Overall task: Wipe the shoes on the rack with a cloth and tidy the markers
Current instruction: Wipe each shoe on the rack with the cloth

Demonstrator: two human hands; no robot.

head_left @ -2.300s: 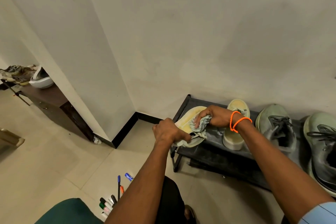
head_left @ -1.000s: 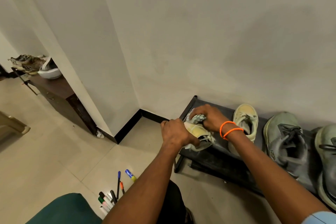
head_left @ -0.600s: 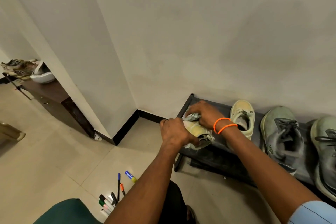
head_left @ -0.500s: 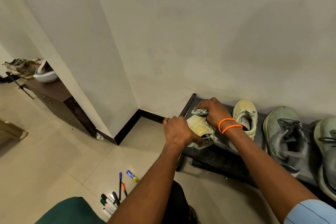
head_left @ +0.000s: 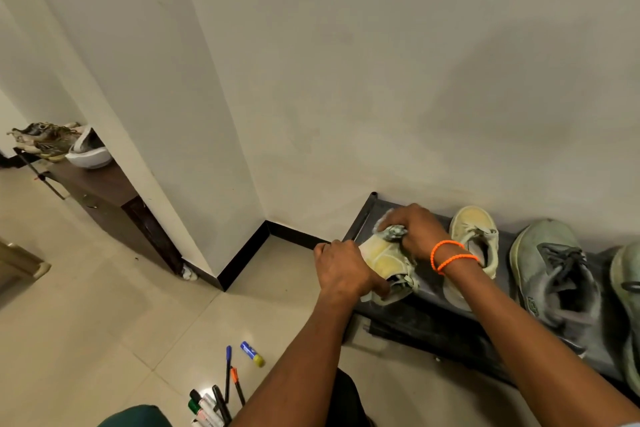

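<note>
Since 2.3 seconds ago, the yellow shoe (head_left: 382, 258) has turned sole-down on the rack (head_left: 433, 308), and the right hand (head_left: 414, 230), its grip closed round the bunched cloth (head_left: 393, 231), has shifted to the toe. Left hand (head_left: 343, 270) clasps the heel. Markers (head_left: 221, 395) lie untidied on the floor; the grey shoes (head_left: 554, 274) probably wait

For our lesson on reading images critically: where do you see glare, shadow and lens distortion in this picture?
Head view: glare glints on the floor tile near the markers; a broad soft shadow falls on the wall above the shoe rack; the wide-angle lens slants the wall corner.
</note>
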